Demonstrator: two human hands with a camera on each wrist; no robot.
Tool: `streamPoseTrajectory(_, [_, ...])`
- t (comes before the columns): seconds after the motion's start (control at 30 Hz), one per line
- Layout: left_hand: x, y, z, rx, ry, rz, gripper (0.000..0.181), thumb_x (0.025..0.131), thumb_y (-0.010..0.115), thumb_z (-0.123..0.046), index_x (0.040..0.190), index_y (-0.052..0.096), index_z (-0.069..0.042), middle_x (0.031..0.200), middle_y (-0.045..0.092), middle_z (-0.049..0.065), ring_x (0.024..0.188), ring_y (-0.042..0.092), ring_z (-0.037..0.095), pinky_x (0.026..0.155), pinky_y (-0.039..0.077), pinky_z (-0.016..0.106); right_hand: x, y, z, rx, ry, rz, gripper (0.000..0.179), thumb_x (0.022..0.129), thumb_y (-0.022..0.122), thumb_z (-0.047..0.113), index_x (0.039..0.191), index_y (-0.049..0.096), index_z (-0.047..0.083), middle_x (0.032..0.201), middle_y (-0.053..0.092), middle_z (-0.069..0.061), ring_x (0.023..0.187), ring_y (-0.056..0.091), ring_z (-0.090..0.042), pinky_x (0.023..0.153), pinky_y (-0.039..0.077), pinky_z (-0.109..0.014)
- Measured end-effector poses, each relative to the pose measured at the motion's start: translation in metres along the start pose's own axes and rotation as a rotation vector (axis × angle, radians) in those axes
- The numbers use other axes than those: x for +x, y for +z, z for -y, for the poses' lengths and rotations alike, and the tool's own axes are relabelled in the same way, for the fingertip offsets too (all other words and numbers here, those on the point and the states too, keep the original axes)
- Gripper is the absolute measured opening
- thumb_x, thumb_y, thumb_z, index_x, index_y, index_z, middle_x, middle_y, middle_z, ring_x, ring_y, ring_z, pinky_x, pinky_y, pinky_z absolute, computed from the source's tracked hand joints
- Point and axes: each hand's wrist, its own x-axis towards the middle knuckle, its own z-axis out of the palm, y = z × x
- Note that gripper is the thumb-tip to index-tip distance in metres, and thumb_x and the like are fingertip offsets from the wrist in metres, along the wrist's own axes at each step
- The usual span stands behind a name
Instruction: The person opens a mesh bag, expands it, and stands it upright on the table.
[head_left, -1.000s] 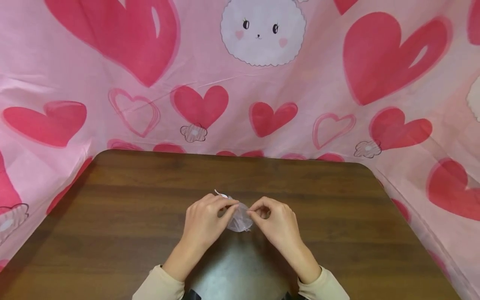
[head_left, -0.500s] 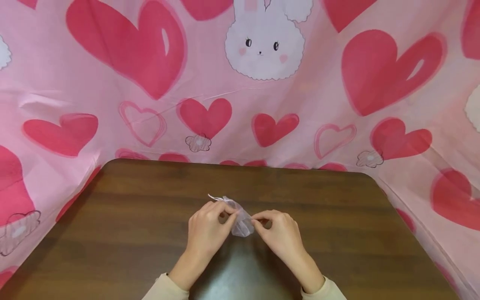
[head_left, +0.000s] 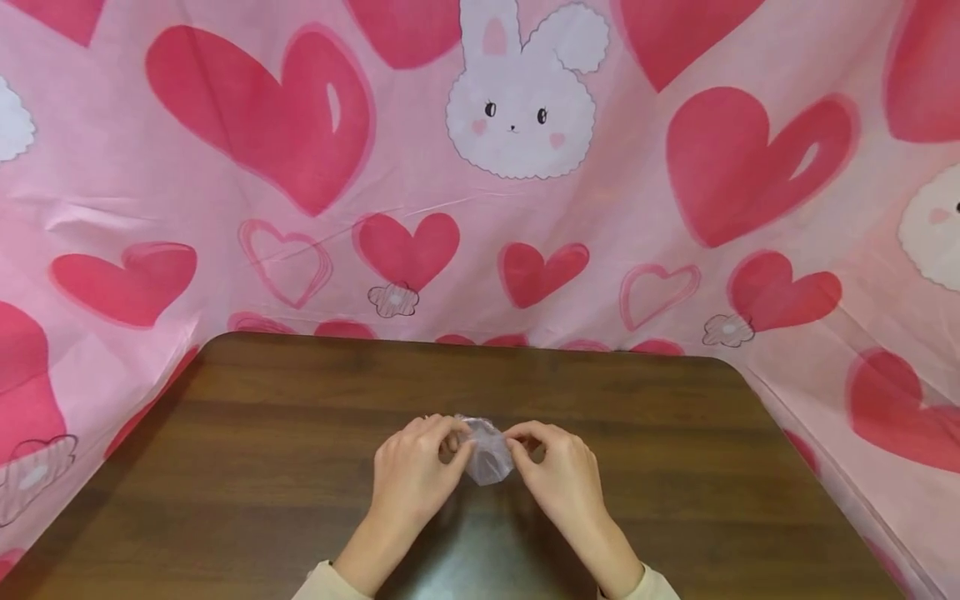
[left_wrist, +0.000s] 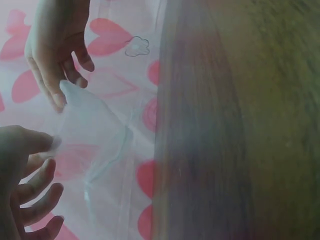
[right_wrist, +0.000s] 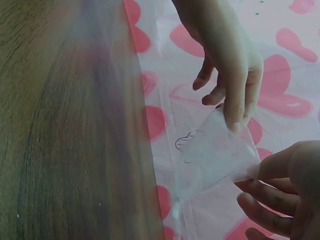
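A small, sheer white drawstring pouch [head_left: 489, 458] is stretched between the two hands above the table. The left hand [head_left: 416, 462] pinches its left edge between thumb and forefinger. On the opposite edge, the right hand [head_left: 558, 467] pinches the fabric in the same way. In the left wrist view the pouch [left_wrist: 97, 127] looks thin and see-through, with the left hand [left_wrist: 25, 175] at its near side. The right wrist view shows the pouch [right_wrist: 210, 155] hanging spread below the left hand's fingertips. I see nothing inside it.
A dark brown wooden table [head_left: 300, 400] with rounded far corners lies under the hands. Behind it and along both sides hangs a pink cloth [head_left: 420, 183] printed with red hearts and a white rabbit.
The head view has tilted up, so hands and pouch sit lower in it. The pouch is turned and spread between the fingers; its white string, seen before, is now hidden behind the left hand.
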Motion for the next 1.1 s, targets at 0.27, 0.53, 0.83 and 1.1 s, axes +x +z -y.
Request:
streamPoseTrajectory(0.27, [-0.0006,-0.0002,0.0003,0.023,0.048,-0.023,0.015,0.074,0.087,-0.035,0.083,0.077,-0.028,0.079,0.061,-0.017,0.064,0.055,0.004,0.051,0.042,0.023,-0.0004,0.0000,0.0003,-0.014,-0.043,0.007,0.015,0.078,0.083,0.007,0.085,0.077,0.019,0.074,0.067,0.009,0.052,0.042,0.003,0.046,0.036,-0.022])
streamPoseTrajectory(0.53, [0.0030,-0.0024,0.0012,0.037,0.025,0.029,0.015,0.070,0.089,-0.027,0.075,0.075,-0.029,0.073,0.065,-0.018,0.059,0.052,0.004,0.050,0.039,0.022,0.0025,0.0002,0.0003,-0.023,-0.068,-0.015,0.017,0.076,0.085,0.010,0.084,0.077,0.021,0.072,0.064,0.014,0.055,0.047,0.003,0.049,0.039,-0.021])
streamPoseTrajectory(0.83, [0.0040,-0.0020,0.0014,0.031,0.000,-0.003,0.019,0.073,0.089,-0.030,0.074,0.070,-0.027,0.069,0.063,-0.015,0.058,0.054,0.006,0.050,0.040,0.025,0.0009,-0.0001,0.0018,-0.061,-0.058,0.042,0.011,0.081,0.082,0.012,0.091,0.079,0.016,0.075,0.067,0.010,0.052,0.042,0.002,0.047,0.036,-0.021])
streamPoseTrajectory(1.1, [0.0048,-0.0038,0.0012,0.008,0.059,0.042,0.032,0.070,0.090,-0.032,0.097,0.074,-0.028,0.087,0.067,-0.015,0.073,0.061,0.009,0.058,0.049,0.031,0.0002,0.0013,0.0036,-0.095,-0.074,0.029,0.012,0.079,0.083,0.012,0.083,0.078,0.021,0.074,0.066,0.011,0.055,0.048,0.001,0.051,0.040,-0.023])
